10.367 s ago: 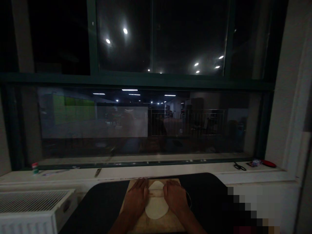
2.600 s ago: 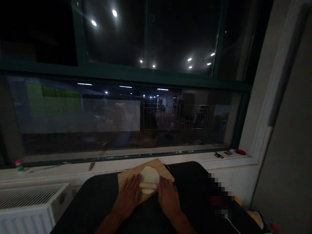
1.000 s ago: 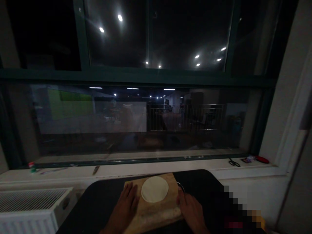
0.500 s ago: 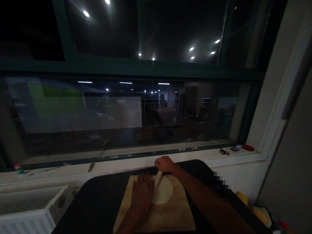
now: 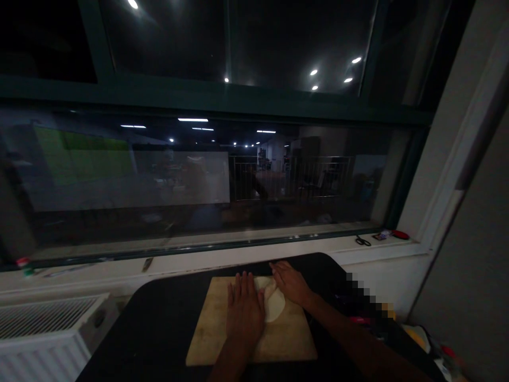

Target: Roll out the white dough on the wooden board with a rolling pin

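A short wooden rolling pin [image 5: 271,289] lies slanted across a flat round sheet of dough [image 5: 277,309]. Underneath is a wooden board [image 5: 210,331]. My left hand [image 5: 245,313] rests flat with stretched fingers over the left side of the dough; the pin's near end disappears beneath it. At the pin's far end is my right hand [image 5: 292,282], its palm over the pin and its fingers stretched out past it. Both hands touch the pin, and neither is wrapped round it. Part of the dough is hidden by the hands.
The board stands on a black table [image 5: 159,313] against a white windowsill [image 5: 207,260]. Scissors [image 5: 362,241] and a red object [image 5: 400,234] lie on the sill at right, a small red-capped container [image 5: 24,266] at left. A white radiator [image 5: 47,334] borders the table's left side.
My right hand was closed round the pin's far end; its fingers are now straightened over it. My left hand has moved right over the dough. The view has shifted slightly.
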